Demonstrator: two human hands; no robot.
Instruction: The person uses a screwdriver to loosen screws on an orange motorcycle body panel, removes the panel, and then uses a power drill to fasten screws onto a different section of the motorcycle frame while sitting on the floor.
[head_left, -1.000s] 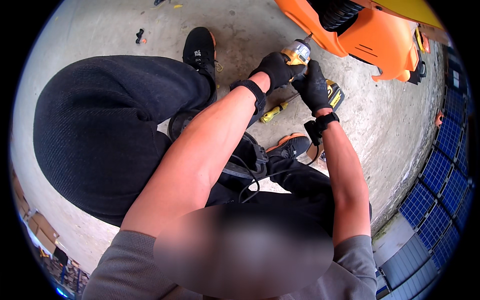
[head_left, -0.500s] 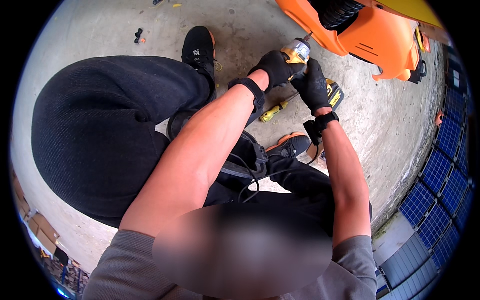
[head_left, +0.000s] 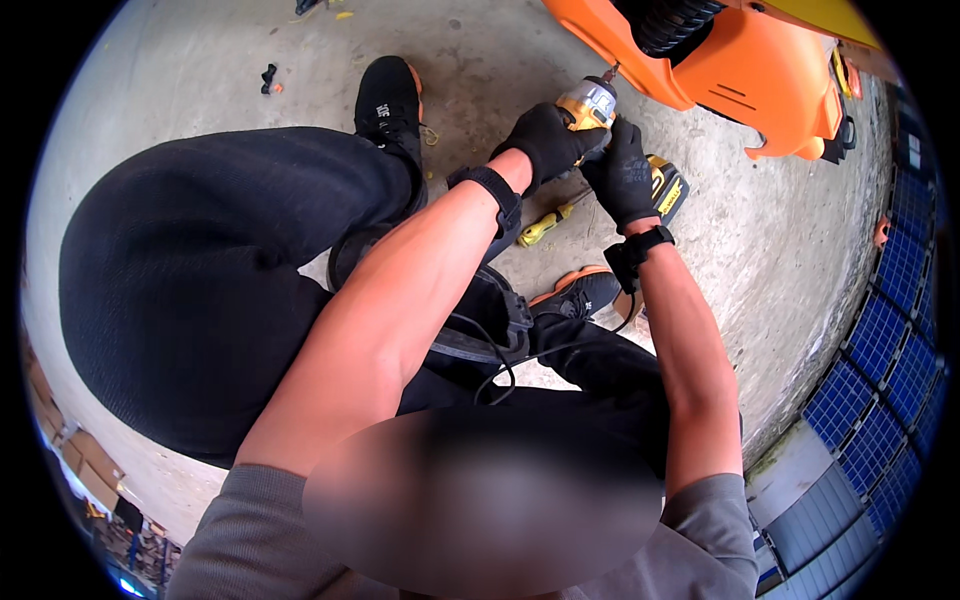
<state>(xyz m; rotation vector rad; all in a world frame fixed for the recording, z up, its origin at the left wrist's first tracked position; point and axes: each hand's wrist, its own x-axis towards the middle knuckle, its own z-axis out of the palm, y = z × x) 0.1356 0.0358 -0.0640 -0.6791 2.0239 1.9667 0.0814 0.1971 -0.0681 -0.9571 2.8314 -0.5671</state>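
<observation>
Both black-gloved hands clamp a yellow-and-grey cordless power driver at twelve o'clock: the left hand wraps its body, the right hand grips its handle, its tip against an orange plastic machine shell. A yellow-handled screwdriver lies on the concrete floor just below.

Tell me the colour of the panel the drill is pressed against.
Bright orange; the panel shows best in the head view, above the drill.
</observation>
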